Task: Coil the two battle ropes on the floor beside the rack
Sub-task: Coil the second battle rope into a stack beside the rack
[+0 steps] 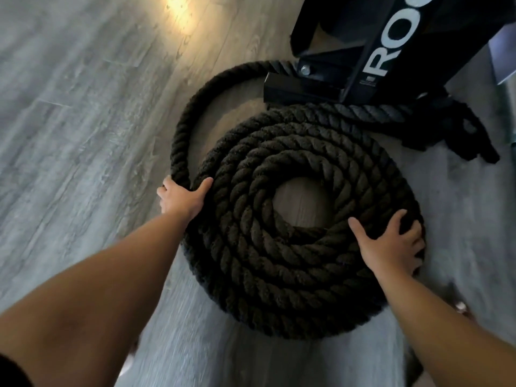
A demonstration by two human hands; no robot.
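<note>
Clearly "ROC" marks the rack [385, 48]; left hand [183, 198] grips loose rope [184, 129], right hand [391, 244] flat on coil [279, 247].

Dim indoor light overall, with one warm yellow glare patch on the grey floor [178, 12] at 11 o'clock. The black rope coil [304, 219] reads murky, its strands barely separated. Motion blur smears the forearms at 6 to 8 o'clock, and wide-angle distortion bends the floorboards toward the edges
</note>
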